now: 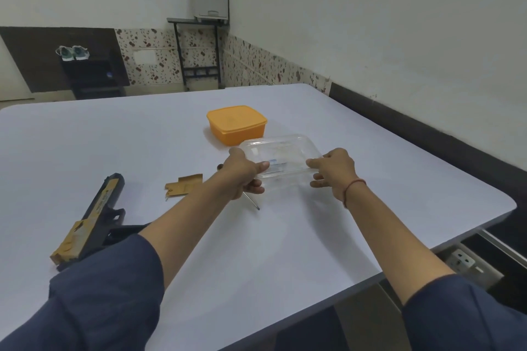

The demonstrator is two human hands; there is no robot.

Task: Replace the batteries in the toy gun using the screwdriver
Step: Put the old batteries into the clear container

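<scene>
Gripping clear container (288, 148) from both sides: left hand (242, 174) pinches its 9 o'clock edge, right hand (333, 171) its 3 o'clock edge. Toy gun (91, 215) lies flat at 8 o'clock, screwdriver (252, 201) under the left hand, orange box (236, 124) at 11.

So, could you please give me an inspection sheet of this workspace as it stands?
Surface: white table, rounded corners.
Job's things: toy gun lies at the left, partly under the left sleeve; a detached tan panel lies beside it, apart; screwdriver lies mostly hidden under the left hand.
Clutter: orange lidded box behind the clear container, which holds a small white-and-blue item, too blurred to name.
Grippers: left hand and right hand each grip a near corner of the clear container.
Cables: nothing seen.
Surroundings: printer on a stand, shoes on a dark rack, socket block below the table's right edge.
</scene>
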